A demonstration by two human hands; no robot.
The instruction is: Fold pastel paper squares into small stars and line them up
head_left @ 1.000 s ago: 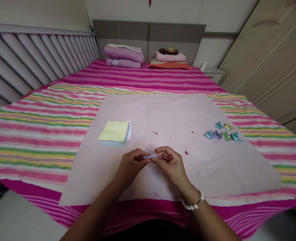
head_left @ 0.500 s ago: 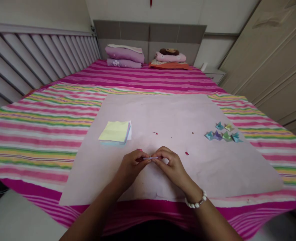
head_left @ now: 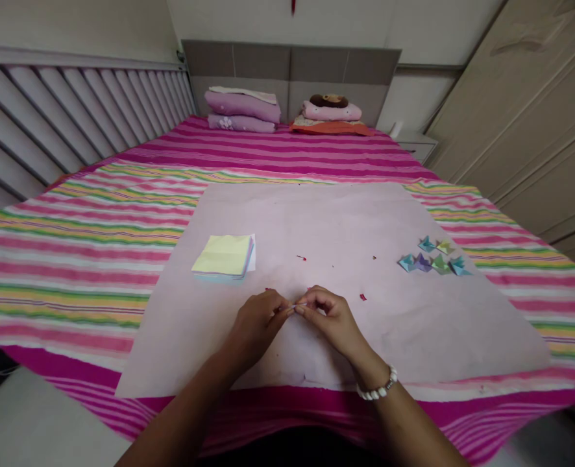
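Observation:
Between my two hands is a small piece of folded paper (head_left: 295,306), pale lilac and seen nearly edge-on. My left hand (head_left: 259,319) pinches its left end between thumb and fingers. The right end is pinched by my right hand (head_left: 327,316), which has a white bead bracelet on its wrist. Most of the paper is hidden by my fingertips. Both hands are just above a large pale sheet (head_left: 336,214). To the left lies a stack of square paper (head_left: 222,253), yellow on top.
Several small folded paper shapes (head_left: 441,264) in blue, purple, green and yellow sit at the right. Tiny red scraps (head_left: 363,297) dot the sheet. A striped cover (head_left: 73,259) lies beneath it. Folded bedding (head_left: 243,110) and a headboard (head_left: 263,61) are at the back.
The folded paper shows less between my fingers and has tilted slightly. My hands have shifted only a little, the left one's fingers closing further over the paper.

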